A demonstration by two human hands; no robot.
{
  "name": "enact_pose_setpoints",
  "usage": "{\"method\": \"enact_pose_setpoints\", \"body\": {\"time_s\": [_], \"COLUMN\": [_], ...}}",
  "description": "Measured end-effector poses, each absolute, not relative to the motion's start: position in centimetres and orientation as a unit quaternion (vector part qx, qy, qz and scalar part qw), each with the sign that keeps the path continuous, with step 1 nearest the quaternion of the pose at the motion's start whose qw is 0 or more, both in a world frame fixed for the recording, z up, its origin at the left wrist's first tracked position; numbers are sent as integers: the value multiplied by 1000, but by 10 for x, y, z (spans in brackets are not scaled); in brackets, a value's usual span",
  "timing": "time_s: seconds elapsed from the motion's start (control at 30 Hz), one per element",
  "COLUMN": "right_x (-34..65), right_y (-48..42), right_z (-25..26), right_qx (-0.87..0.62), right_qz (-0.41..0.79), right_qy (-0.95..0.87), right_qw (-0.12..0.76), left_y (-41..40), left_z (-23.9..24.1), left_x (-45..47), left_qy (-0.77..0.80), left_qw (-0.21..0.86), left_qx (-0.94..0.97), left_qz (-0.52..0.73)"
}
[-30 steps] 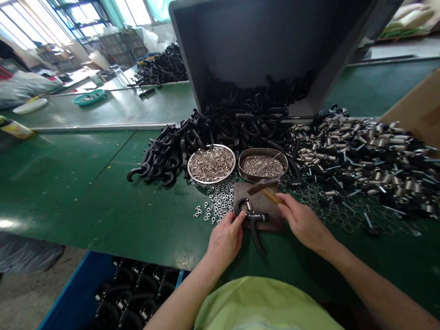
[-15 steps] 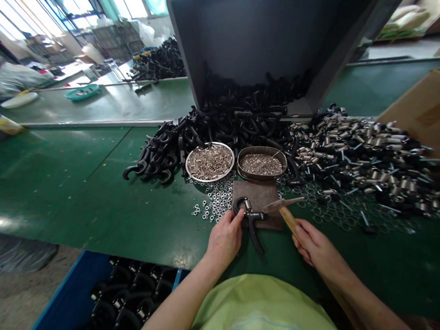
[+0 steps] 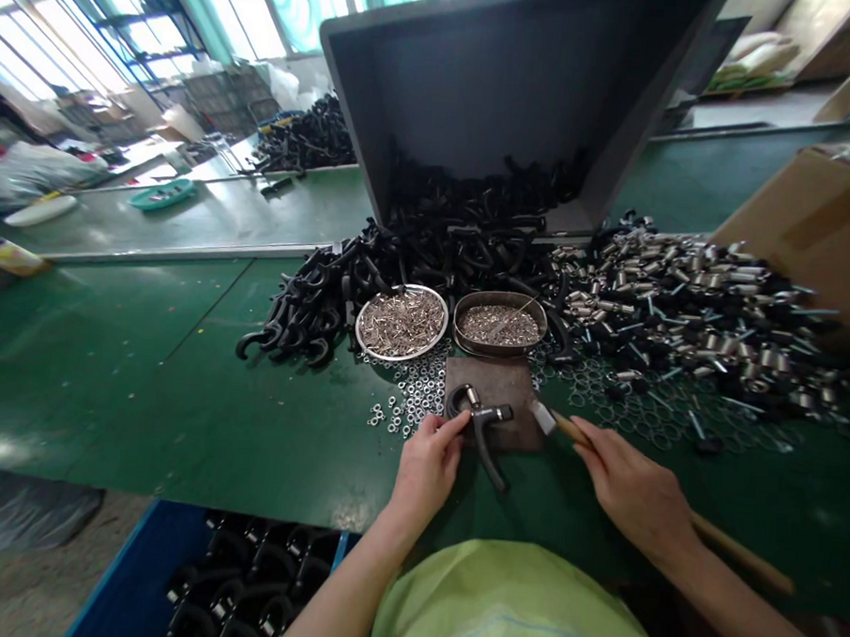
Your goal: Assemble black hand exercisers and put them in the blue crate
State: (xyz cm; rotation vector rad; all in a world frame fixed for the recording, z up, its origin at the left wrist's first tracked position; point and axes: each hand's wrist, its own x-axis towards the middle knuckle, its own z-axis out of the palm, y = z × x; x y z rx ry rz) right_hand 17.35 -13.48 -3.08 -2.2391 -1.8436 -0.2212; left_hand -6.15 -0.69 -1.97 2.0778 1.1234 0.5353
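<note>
My left hand (image 3: 427,467) pinches one side of a black hand grip strengthener (image 3: 488,443), which has a coil spring at its top and a small shiny adjusting part at its right. The strengthener lies partly on a dark metal plate (image 3: 491,373), with one handle reaching past the plate's near edge. In my right hand (image 3: 633,485) is a hammer (image 3: 544,419), held by its wooden handle close to the head. The hammer's head is low at the plate's right edge, apart from the strengthener. The long end of the handle sticks out behind my wrist.
Behind the plate stand a round dish (image 3: 402,323) of small pins and an oval tin (image 3: 501,324) of tiny metal parts. Loose nuts (image 3: 418,393), a heap of black handles (image 3: 313,304) and springs with knobs (image 3: 707,312) surround them. A blue crate (image 3: 114,568) holds strengtheners at lower left.
The hammer has turned and dropped from beside the strengthener's adjusting part to the plate's right edge. My left hand keeps the strengthener in nearly the same place.
</note>
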Motion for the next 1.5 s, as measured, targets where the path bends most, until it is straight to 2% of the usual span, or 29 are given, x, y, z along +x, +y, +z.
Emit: {"method": "enact_pose_setpoints", "body": {"time_s": [0.13,0.2,0.27,0.33,0.4,0.53,0.6,0.8,0.93,1.03,1.07,1.33,1.5], "right_x": [198,204,207,208,210,214,215,216,218,218,218,222,218], "right_y": [-144,-132,-108,-74,-35,39,65,88,81,76,75,59,36], "right_z": [-30,-23,-11,2,14,25,24,11,11,11,11,14,10], "right_qx": [-770,-751,-730,-713,-704,-736,-742,-745,-752,-766,-770,-767,-694], "right_qz": [-117,-106,-93,-75,-53,10,34,63,58,55,56,122,292], "right_qy": [-625,-647,-664,-677,-689,-677,-668,-662,-656,-638,-631,-588,-545], "right_qw": [57,82,129,165,166,13,-34,-39,11,61,79,225,369], "left_y": [-10,-18,-27,-35,-40,-42,-37,18,76,117,128,159,155], "left_z": [-20,-22,-22,-21,-19,-15,-12,5,13,13,12,-3,-2], "left_x": [-50,-43,-38,-37,-38,-46,-49,-39,0,38,50,90,83], "left_qy": [440,436,439,445,448,420,406,399,389,382,382,400,411], "left_qw": [686,774,795,770,718,649,612,444,239,93,76,77,116], "left_qx": [527,395,343,382,466,588,633,753,859,914,918,913,904], "left_qz": [240,236,241,251,257,238,246,275,232,102,72,-11,14]}}
